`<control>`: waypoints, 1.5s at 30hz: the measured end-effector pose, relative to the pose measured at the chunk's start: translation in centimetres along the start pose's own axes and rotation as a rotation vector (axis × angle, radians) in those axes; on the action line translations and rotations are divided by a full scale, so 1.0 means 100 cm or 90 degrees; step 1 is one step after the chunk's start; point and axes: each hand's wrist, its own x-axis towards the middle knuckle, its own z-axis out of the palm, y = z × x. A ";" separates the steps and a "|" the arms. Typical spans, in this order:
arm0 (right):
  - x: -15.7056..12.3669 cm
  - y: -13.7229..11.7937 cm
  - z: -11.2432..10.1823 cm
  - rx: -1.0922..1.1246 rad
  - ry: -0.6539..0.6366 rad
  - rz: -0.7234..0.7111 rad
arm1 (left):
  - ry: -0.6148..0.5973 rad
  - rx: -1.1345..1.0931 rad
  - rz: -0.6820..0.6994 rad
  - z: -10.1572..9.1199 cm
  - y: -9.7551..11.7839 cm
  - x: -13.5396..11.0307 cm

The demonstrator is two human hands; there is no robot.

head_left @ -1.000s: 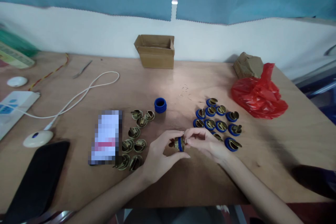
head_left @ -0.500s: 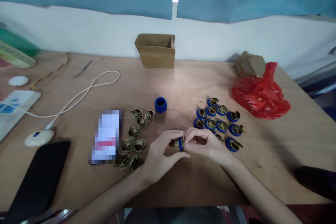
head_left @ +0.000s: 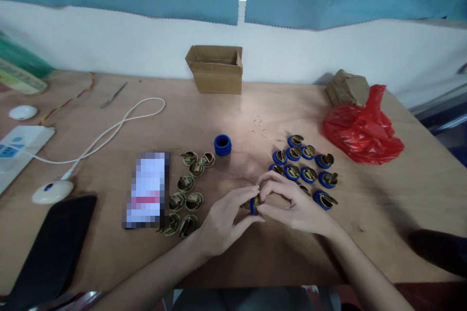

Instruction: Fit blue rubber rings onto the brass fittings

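Note:
Between the fingertips of my left hand (head_left: 223,221) and my right hand (head_left: 292,204) I hold one small brass part with a blue ring (head_left: 254,203), just above the wooden table (head_left: 233,262). Left of my hands lies a cluster of several bare brass parts (head_left: 187,192). To the right sits a group of several brass parts fitted with blue rings (head_left: 306,167). A short stack of blue rings (head_left: 222,145) stands behind my hands.
A cardboard box (head_left: 215,69) stands at the back wall. A red plastic bag (head_left: 361,129) and brown paper wrap (head_left: 346,88) lie at the right. A blurred card (head_left: 148,189), a black phone (head_left: 51,248), a white cable (head_left: 109,133) and switch (head_left: 52,191) lie at the left.
Both hands have dropped slightly toward the table and closed more tightly around the blue-ringed part; the right fingers now cover more of it.

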 end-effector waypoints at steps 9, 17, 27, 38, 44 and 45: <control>-0.003 0.000 -0.003 -0.057 -0.047 -0.007 | -0.011 0.023 0.045 0.001 -0.004 0.001; -0.005 0.008 0.010 -0.245 -0.001 -0.080 | -0.059 0.102 -0.025 0.000 -0.006 0.000; -0.008 0.006 0.018 -0.457 0.016 -0.191 | -0.034 0.093 -0.041 0.002 -0.009 0.003; -0.011 0.006 0.024 -0.530 0.018 -0.233 | -0.079 -0.025 -0.001 0.005 -0.018 -0.003; -0.013 0.006 0.023 -0.536 0.011 -0.226 | -0.081 -0.008 0.012 0.004 -0.017 -0.001; -0.013 0.006 0.023 -0.537 0.008 -0.223 | -0.081 -0.003 0.014 0.004 -0.016 -0.001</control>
